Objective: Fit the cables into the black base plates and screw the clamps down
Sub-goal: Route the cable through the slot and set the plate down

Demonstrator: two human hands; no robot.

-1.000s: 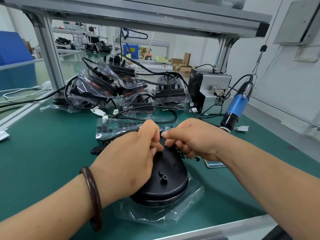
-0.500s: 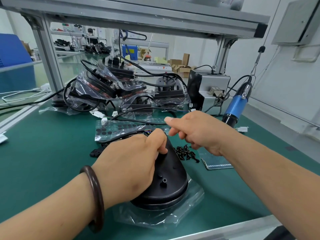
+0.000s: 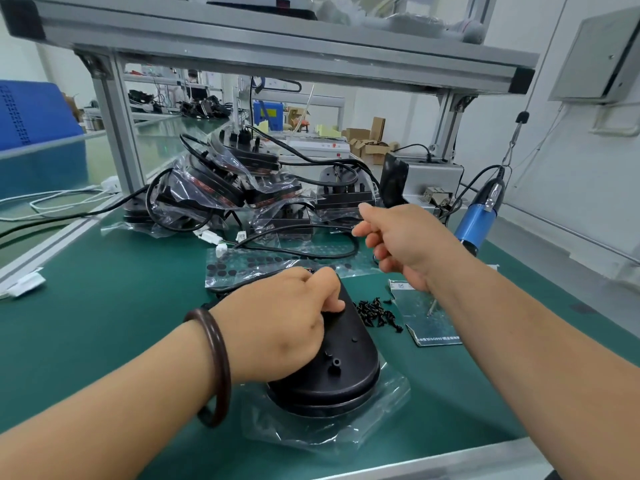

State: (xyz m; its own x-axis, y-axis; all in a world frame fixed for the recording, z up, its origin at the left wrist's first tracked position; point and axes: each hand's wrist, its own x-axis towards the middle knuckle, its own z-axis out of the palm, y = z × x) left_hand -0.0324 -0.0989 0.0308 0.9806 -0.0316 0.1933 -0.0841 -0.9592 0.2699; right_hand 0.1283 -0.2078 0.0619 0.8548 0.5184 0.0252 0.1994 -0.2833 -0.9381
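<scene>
Green mat (image 3: 104, 323), base plate (image 3: 349, 362) pointing away, left hand (image 3: 277, 323) gripping far end, right hand (image 3: 405, 244) curled, hold unclear

The right hand (image 3: 405, 244) is lifted off the black base plate (image 3: 346, 362) and carried up toward the blue screwdriver (image 3: 479, 216); the black screws (image 3: 379, 313) are uncovered.

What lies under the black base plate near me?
A clear plastic bag, spread on the green mat. Anything else beneath the black base plate is covered by it.

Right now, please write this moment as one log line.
left hand: holds base plate | right hand: hovers, contents unclear | screws: loose pile
</scene>
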